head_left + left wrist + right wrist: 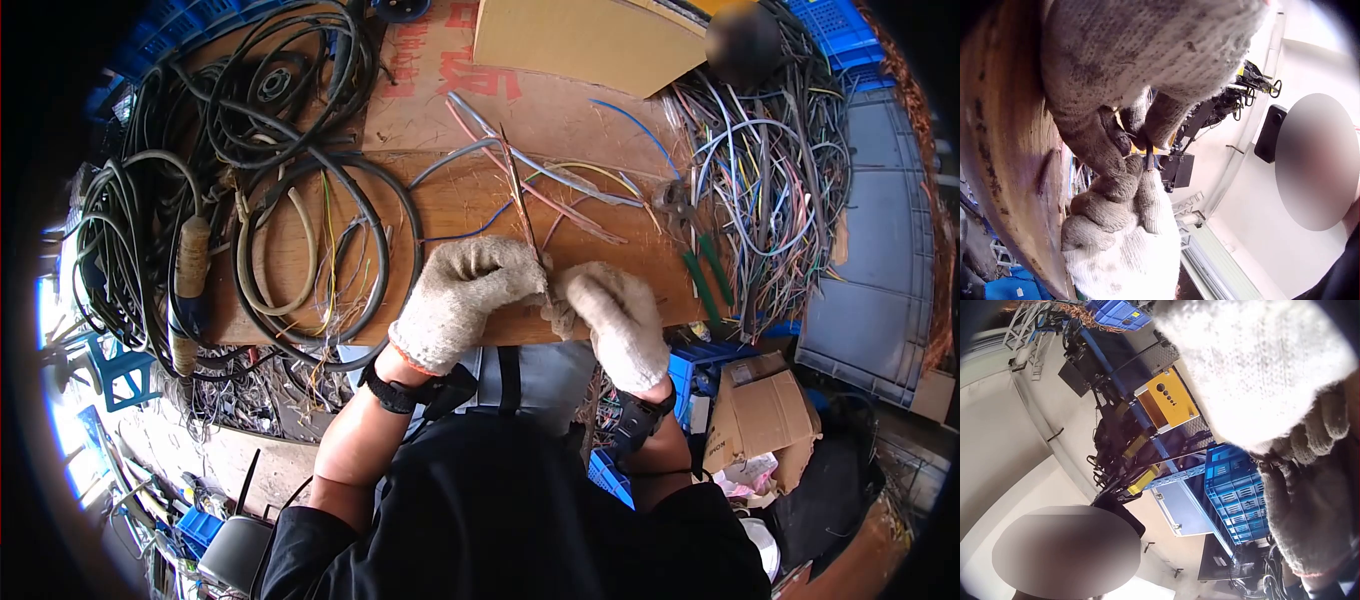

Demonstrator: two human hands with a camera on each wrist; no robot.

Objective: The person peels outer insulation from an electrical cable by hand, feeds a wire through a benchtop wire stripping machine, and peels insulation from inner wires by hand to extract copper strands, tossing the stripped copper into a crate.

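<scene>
Both hands wear off-white knit gloves and meet at the front edge of the wooden bench (460,325). Between the left hand's (468,300) thumb and fingers is pinched a thin dark brown strand (518,190), which stretches away over the bench. The right hand (622,318) is just beside it, fingers curled in at the strand's near end; a dark piece (1149,156) shows between the gloves in the left wrist view. Pliers with green handles (708,262) lie right of the hands. Loose coloured wires (570,180) lie beyond them.
Coiled black cables (345,180) cover the bench's left side. A heap of mixed wires (765,200) lies at the right, beside a grey crate lid (865,250). A beige panel (590,45) stands at the back. An open cardboard box (760,415) is below right.
</scene>
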